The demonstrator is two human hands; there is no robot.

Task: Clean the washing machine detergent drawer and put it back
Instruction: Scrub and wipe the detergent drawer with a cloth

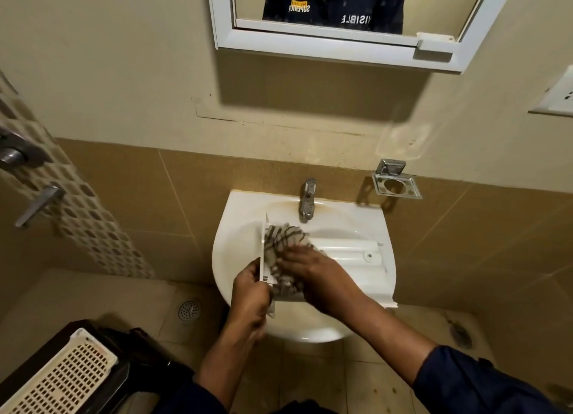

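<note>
A white detergent drawer (353,252) lies across the white wall basin (242,237), its front panel standing on the left. My left hand (249,292) grips that front panel at its near end. My right hand (313,274) presses a striped grey cloth (286,243) down onto the drawer's left part. The cloth hides most of the compartments under it.
A chrome tap (307,201) stands at the basin's back, shut off. An empty chrome soap holder (395,182) is on the wall at right, a mirror cabinet (335,23) above. A perforated cream basket lid (59,379) sits bottom left; a floor drain (188,310) is beside the basin.
</note>
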